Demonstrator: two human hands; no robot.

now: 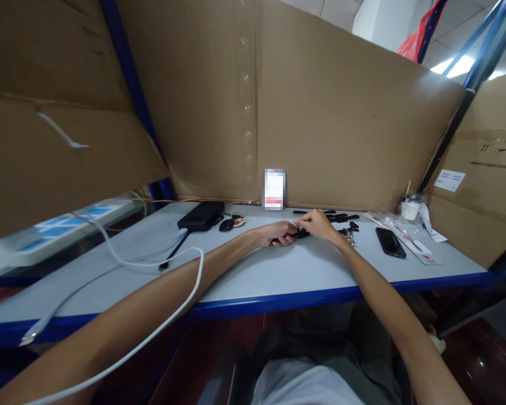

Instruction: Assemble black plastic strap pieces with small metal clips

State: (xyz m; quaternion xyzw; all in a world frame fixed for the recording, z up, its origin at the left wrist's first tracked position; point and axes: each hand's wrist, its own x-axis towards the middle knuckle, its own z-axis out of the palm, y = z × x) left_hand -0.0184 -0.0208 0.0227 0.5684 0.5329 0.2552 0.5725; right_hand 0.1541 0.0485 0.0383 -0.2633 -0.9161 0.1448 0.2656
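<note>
My left hand (280,233) is closed around a slim black strap-like piece (302,233), low over the table in the middle of the view. From the right, my right hand (318,224) meets it, thumb and fingers pinched together at the piece's upper side. Whatever sits between those right fingertips is too small to make out. Behind the right hand lie several flat black strips (341,217). Just right of the hand is a small heap of shiny metal bits (351,238), with small black pieces (353,226) beside it.
A blurred upright screen (274,189) leans against the cardboard wall (333,112). On the left sit a black box-shaped device (202,216) and a black oval object (226,225). A white cable (200,264) crosses my left arm. A phone (390,242) and clear plastic packaging (396,226) lie right.
</note>
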